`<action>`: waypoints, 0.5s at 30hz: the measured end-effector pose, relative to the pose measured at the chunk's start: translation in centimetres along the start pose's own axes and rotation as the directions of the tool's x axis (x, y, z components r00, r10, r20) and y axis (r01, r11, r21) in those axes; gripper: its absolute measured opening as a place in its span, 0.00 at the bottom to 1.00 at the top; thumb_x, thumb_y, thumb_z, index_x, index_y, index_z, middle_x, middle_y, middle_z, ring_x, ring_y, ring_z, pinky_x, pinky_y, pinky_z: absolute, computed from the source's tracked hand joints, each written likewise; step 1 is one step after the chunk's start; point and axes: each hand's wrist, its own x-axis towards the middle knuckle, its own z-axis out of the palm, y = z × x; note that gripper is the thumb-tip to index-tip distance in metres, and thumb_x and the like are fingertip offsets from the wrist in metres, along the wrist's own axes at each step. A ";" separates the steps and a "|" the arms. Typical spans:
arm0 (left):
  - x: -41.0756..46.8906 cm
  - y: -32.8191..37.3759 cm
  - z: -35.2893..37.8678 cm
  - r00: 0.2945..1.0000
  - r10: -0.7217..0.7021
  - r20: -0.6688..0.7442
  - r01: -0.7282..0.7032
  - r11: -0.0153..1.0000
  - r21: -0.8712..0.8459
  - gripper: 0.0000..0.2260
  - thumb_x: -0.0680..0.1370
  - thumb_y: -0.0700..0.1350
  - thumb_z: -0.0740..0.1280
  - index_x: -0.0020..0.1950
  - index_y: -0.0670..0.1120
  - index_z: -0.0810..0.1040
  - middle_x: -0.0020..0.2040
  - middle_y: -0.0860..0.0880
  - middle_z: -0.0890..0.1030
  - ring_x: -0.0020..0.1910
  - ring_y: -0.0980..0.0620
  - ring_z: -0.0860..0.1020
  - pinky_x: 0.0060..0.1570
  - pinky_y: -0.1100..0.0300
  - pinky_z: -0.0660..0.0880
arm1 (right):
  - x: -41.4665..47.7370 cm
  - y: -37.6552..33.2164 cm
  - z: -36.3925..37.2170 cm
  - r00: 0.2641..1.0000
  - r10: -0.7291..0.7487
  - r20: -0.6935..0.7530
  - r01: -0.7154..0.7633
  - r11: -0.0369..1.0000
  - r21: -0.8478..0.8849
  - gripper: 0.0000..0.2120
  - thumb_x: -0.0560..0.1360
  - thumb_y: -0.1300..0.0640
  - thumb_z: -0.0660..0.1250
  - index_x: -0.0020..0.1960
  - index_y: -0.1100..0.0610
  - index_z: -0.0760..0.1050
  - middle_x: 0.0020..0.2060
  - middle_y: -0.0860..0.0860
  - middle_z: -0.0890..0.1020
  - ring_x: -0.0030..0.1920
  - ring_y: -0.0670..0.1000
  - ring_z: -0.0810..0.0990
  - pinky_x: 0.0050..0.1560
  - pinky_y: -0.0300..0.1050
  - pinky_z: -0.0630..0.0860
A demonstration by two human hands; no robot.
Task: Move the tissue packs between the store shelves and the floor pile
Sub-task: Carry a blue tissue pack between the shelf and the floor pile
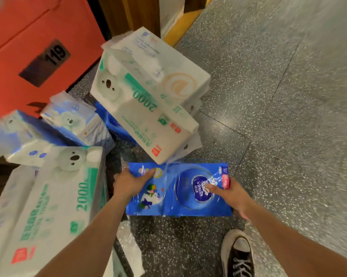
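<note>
Blue glossy plastic wraps the tissue pack [168, 204]. It is a flat, wide bundle with a dark oval "Vinda" logo on its right half, small cartoon figures on its left half and a red tag at its upper right corner.

Below it is a dark speckled stone floor [268, 116] with thin seams. A black and white sneaker [238, 254] stands near the right forearm. Beyond the hands, a big white pack printed "2000" in green [148, 100] sits tilted, its near corner just above the far edge of the held pack, and another blue pack [110, 120] shows under it. To the left of the left hand lie a second white and green "2000" pack [49, 212] and two pale blue packs [74, 120]. Behind those is an orange-red carton [29, 47] with a dark "119" label. A wooden shelf base [180, 27] runs along the far edge.

The left hand [131, 183] grips the pack's left end, fingers curled over the far left corner. The right hand [233, 196] grips the right end, thumb laid on the top face near the logo and fingers wrapped round the side. The pack spans flat between both hands, low over the floor. I cannot tell whether it touches the floor.
</note>
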 end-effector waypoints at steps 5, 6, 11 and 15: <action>-13.0 2.1 -4.0 0.995 -0.026 0.095 0.041 0.987 -0.155 0.42 0.64 0.70 0.75 0.65 0.43 0.71 0.58 0.51 0.77 0.58 0.44 0.79 0.54 0.55 0.74 | -13.0 -4.1 -6.4 0.999 -0.004 -0.037 0.000 0.992 -0.125 0.19 0.69 0.48 0.80 0.53 0.54 0.79 0.45 0.51 0.87 0.42 0.49 0.84 0.47 0.45 0.81; -14.8 1.8 -5.1 0.994 -0.009 0.105 0.026 0.987 -0.159 0.43 0.60 0.75 0.75 0.61 0.45 0.74 0.56 0.52 0.82 0.54 0.47 0.82 0.53 0.52 0.78 | -15.7 -5.5 -7.3 0.999 -0.006 -0.034 0.002 0.993 -0.120 0.15 0.70 0.50 0.79 0.52 0.53 0.78 0.45 0.51 0.86 0.41 0.48 0.83 0.44 0.44 0.80; -27.4 4.9 -15.4 0.999 0.037 -0.001 -0.037 0.979 -0.198 0.45 0.58 0.76 0.74 0.53 0.38 0.78 0.39 0.41 0.82 0.39 0.38 0.82 0.36 0.52 0.77 | -28.8 -13.9 -11.5 0.992 -0.126 0.008 0.126 0.977 -0.175 0.29 0.68 0.41 0.79 0.62 0.51 0.73 0.53 0.48 0.84 0.51 0.51 0.83 0.55 0.49 0.78; -36.9 8.3 -23.8 0.993 0.103 -0.064 -0.115 0.971 -0.210 0.38 0.59 0.78 0.71 0.51 0.48 0.79 0.39 0.50 0.85 0.36 0.49 0.84 0.38 0.48 0.81 | -39.5 -22.4 -14.4 0.971 -0.233 0.056 0.240 0.943 -0.229 0.40 0.66 0.36 0.77 0.71 0.49 0.67 0.57 0.47 0.81 0.51 0.47 0.80 0.47 0.38 0.73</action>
